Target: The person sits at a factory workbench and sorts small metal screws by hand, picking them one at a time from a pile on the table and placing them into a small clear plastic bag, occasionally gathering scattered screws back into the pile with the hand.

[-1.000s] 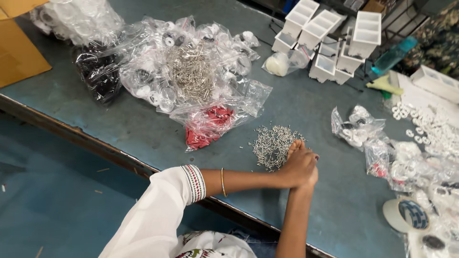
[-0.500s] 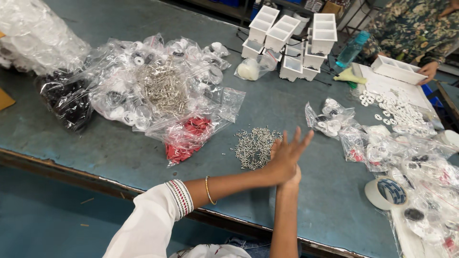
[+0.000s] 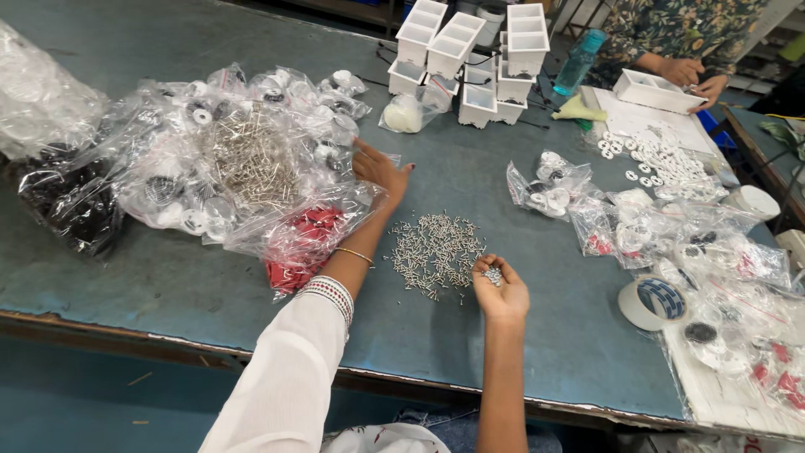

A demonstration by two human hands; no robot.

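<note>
Hands point(image 3: 500, 289) parted; screws point(image 3: 436, 252) spread out

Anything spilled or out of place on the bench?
Small metal screws lie loose on the table, not bagged like the other parts. The right hand cups a few; the left hand rests on clear bags.
</note>
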